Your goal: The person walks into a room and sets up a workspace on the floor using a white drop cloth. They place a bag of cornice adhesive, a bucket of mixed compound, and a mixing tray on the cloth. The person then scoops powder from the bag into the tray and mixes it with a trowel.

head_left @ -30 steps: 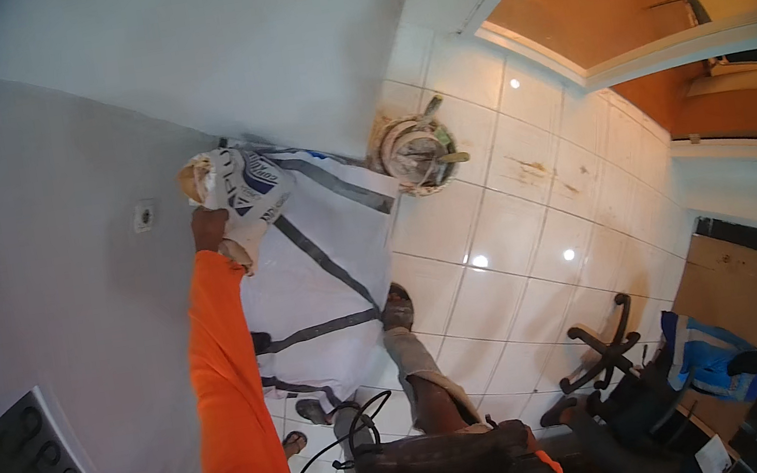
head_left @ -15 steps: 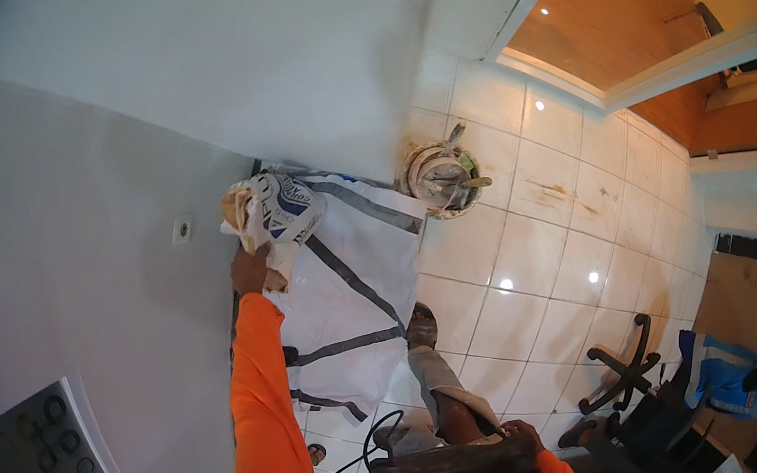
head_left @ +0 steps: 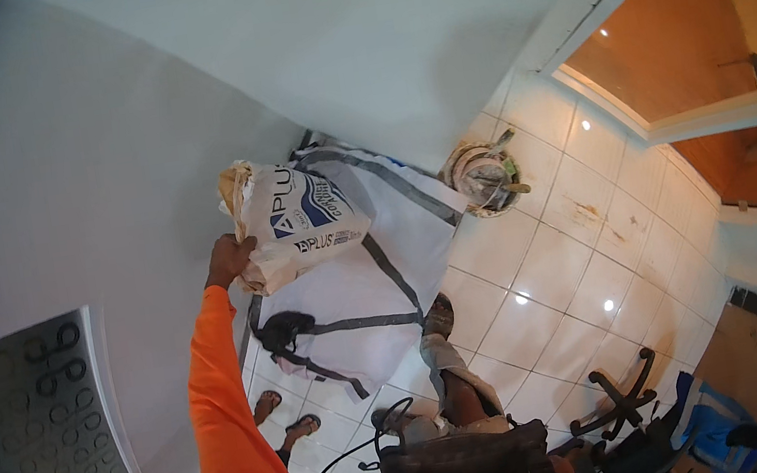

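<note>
In the head view, taken as a clock dial, the left hand (head_left: pixel 230 261) is out at 9 o'clock, fingers closed on the near left edge of a white printed sack (head_left: pixel 303 223). That sack is at 10 o'clock, close to the centre, above a white sheet (head_left: pixel 372 355) with dark grey bands; whether they touch cannot be told. Its print consists of large dark capitals beside a blue triangle, blue wave-like stripes, and a smaller line of lettering along the lower edge. The sack's brownish, crumpled end faces 9 o'clock. The right hand cannot be made out, so I cannot tell its grip. At 2 o'clock a plaster-smeared bucket (head_left: pixel 486 183) stands on the tiles (head_left: pixel 542 251). At 8 o'clock, far out, a grey panel (head_left: pixel 33 445) carries rows of looped shapes.
</note>
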`<state>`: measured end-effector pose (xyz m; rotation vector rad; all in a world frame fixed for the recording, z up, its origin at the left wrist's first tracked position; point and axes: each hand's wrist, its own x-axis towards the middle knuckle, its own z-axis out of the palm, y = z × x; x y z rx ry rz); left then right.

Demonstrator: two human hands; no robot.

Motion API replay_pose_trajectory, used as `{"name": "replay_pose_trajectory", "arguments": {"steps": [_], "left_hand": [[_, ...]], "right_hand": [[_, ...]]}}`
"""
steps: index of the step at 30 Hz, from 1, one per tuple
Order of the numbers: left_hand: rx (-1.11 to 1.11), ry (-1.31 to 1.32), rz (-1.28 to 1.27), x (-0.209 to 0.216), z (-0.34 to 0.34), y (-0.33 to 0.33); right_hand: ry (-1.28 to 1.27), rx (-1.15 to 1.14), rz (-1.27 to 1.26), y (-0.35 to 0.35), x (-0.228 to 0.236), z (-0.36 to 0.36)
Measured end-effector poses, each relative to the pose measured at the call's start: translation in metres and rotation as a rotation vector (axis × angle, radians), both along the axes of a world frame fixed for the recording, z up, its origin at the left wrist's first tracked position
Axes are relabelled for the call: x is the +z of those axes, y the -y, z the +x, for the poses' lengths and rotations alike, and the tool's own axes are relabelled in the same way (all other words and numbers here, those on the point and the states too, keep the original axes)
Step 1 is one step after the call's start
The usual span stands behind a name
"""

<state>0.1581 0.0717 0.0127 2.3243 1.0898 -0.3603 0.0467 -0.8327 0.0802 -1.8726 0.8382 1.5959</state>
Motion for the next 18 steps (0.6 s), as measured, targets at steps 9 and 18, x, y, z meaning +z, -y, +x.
{"name": "replay_pose_trajectory", "arguments": {"steps": [9, 18], "left_hand": [[-0.039, -0.263, -0.031, 0.007, -0.110, 0.049], [-0.076, -0.476, 0.075, -0.035, -0.187, 0.057]], "right_hand": [[0.059, -0.019, 0.063, -0.019, -0.014, 0.017], [0.079, 0.113, 0.054, -0.006, 0.022, 0.039]]}}
